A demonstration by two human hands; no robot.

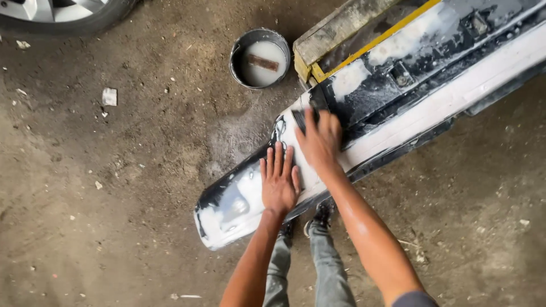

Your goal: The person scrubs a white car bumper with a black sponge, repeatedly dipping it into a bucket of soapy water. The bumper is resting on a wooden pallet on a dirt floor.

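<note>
Left hand (278, 182) flat, right hand (319, 139) pressing — both on wet bumper (409, 108).

Under my left hand (278, 182) the car bumper (398, 108) is smooth plastic, glossy black where it is wet, dull white where it is rubbed down and filmed with milky slurry. My right hand (319, 139) presses something dark to it, too blurred to tell what. The ground (114, 187) is rough, matt, packed dirt with grit. The dark bucket (260, 58) holds cloudy water. Near the bumper's far edge lies a worn, rough wooden beam (335, 28) with chipped yellow paint.
</note>
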